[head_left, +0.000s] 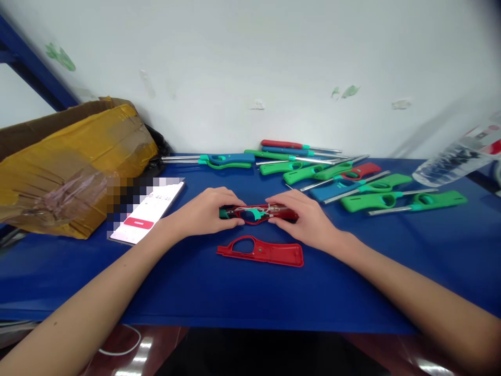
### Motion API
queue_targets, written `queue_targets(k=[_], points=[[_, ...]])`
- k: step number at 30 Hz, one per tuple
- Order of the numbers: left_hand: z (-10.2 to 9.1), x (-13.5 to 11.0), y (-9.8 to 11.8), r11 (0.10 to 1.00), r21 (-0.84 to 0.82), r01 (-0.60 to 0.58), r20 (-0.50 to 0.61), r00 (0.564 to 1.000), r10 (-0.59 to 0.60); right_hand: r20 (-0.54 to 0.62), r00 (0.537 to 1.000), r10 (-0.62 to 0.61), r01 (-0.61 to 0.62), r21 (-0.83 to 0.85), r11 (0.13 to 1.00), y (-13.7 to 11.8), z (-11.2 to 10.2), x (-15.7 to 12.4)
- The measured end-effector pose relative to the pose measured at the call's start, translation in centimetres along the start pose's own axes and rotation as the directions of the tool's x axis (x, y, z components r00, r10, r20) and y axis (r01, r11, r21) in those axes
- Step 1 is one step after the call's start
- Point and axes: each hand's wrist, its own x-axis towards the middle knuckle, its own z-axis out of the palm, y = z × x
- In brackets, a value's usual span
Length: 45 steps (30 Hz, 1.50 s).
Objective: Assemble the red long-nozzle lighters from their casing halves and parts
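Observation:
An opened red lighter body (258,213) with a teal trigger and thin wires showing lies on the blue table (242,297). My left hand (205,211) pinches its left end and my right hand (303,216) grips its right end, fingers curled on it. Just nearer to me, a separate red half-shell cover (262,252) lies flat on the table, untouched.
A heap of several long green, blue and red lighters (340,180) lies behind to the right. A phone (151,214) with a lit screen rests at left beside a taped cardboard box (66,167). A plastic bottle (457,156) lies at far right by the white wall.

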Motion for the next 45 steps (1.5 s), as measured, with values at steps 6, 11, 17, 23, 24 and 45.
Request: queue_targets(k=[6, 11, 17, 23, 24, 45], points=[[-0.1, -0.1, 0.0, 1.000, -0.021, 0.021, -0.042, 0.999, -0.022, 0.013, 1.000, 0.002, -0.002, 0.002, 1.000, 0.0, 0.0, -0.1], [0.2, 0.0, -0.1, 0.995, -0.065, 0.080, -0.092, 0.992, -0.086, 0.018, 1.000, -0.003, 0.003, 0.002, 1.000, 0.0, 0.1, 0.0], [0.9, 0.3, 0.2, 0.962, -0.177, 0.207, -0.144, 0.962, -0.233, 0.015, 1.000, 0.004, -0.004, 0.011, 1.000, -0.1, 0.0, 0.0], [1.0, 0.7, 0.3, 0.925, -0.238, 0.295, -0.134, 0.934, -0.332, 0.014, 1.000, 0.010, -0.010, 0.021, 1.000, -0.1, 0.0, 0.0], [1.0, 0.7, 0.4, 0.923, -0.236, 0.303, -0.136, 0.931, -0.340, 0.016, 1.000, 0.012, -0.012, 0.019, 1.000, -0.1, 0.0, 0.0], [0.9, 0.0, -0.4, 1.000, 0.013, 0.007, -0.111, 0.994, -0.005, 0.065, 0.995, 0.072, -0.074, 0.035, 0.997, 0.0, 0.1, 0.0]])
